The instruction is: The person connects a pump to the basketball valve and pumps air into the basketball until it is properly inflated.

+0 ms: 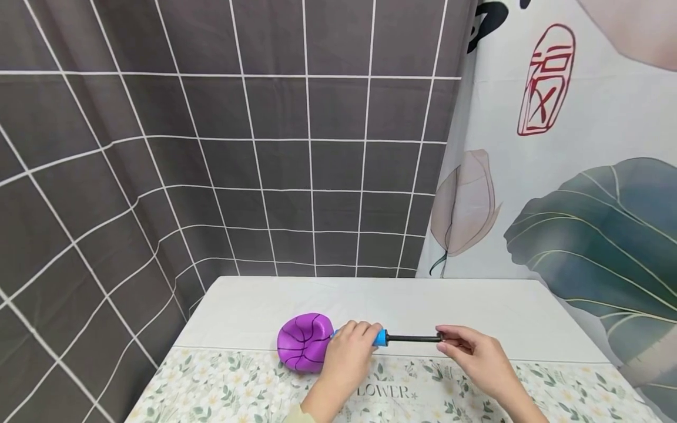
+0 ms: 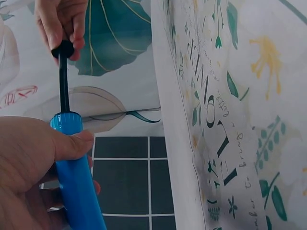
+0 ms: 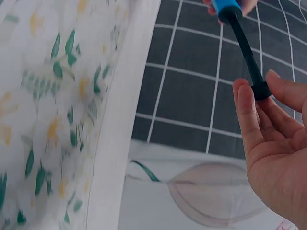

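A blue hand pump (image 2: 79, 187) is held sideways above the table, its black rod drawn out to the right. My left hand (image 1: 347, 358) grips the blue barrel, thumb laid along it near the collar. With thumb and fingertips my right hand (image 1: 476, 358) pinches the black knob (image 3: 261, 91) at the rod's end. At the barrel's left end is a purple ball (image 1: 304, 343) with black lines, dented and partly deflated. The left hand hides where the pump meets the ball.
The table (image 1: 381, 299) has a plain white back strip and a flower-printed cover (image 1: 222, 382) with lettering in front. Behind it hangs a dark grey curtain (image 1: 275, 164) with white grid lines. A white leaf-printed curtain (image 1: 502, 176) hangs at the right.
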Available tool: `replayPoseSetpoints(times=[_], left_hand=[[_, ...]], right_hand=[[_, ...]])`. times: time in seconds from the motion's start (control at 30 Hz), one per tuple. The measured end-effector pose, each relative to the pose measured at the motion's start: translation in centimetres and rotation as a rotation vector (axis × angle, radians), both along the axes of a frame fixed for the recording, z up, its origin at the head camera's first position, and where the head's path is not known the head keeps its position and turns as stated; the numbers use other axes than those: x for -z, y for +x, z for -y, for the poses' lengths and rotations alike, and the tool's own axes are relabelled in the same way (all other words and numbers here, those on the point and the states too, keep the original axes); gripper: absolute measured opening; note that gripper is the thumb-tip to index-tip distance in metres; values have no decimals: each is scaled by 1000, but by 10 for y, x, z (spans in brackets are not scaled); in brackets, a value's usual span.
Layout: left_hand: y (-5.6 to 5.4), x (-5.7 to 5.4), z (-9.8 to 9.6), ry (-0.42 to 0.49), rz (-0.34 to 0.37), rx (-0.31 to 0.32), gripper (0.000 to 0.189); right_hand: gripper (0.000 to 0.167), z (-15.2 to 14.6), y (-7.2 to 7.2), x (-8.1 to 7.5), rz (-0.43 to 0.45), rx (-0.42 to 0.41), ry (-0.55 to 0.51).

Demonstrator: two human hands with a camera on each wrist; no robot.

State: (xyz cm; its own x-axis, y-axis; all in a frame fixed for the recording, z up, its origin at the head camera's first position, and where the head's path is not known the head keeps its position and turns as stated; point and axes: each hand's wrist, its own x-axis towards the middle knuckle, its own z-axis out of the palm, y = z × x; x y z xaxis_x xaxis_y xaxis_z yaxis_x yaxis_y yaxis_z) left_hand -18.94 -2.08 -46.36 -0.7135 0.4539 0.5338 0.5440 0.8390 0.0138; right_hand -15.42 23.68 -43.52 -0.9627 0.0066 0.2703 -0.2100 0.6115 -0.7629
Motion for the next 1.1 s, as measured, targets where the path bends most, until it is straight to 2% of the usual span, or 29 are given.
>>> replayPoseSetpoints(times=[0.2, 0.4, 0.6, 0.9, 1.1], left_hand=[[1, 1, -1, 9, -17, 14, 45], [2, 1, -3, -9, -69, 11, 45], [2, 1, -5, -42, -61, -9, 45], [3, 2, -10, -88, -68, -23, 42], [3, 0, -7, -73, -63, -15, 41]], right_hand=[[32, -12, 4, -4, 5, 24, 32], [31, -7, -1, 0, -48, 7, 5], [28, 14, -6, 6, -71, -21, -32], [26, 62, -13, 16, -23, -14, -65], [25, 72, -14, 15, -8, -13, -60]])
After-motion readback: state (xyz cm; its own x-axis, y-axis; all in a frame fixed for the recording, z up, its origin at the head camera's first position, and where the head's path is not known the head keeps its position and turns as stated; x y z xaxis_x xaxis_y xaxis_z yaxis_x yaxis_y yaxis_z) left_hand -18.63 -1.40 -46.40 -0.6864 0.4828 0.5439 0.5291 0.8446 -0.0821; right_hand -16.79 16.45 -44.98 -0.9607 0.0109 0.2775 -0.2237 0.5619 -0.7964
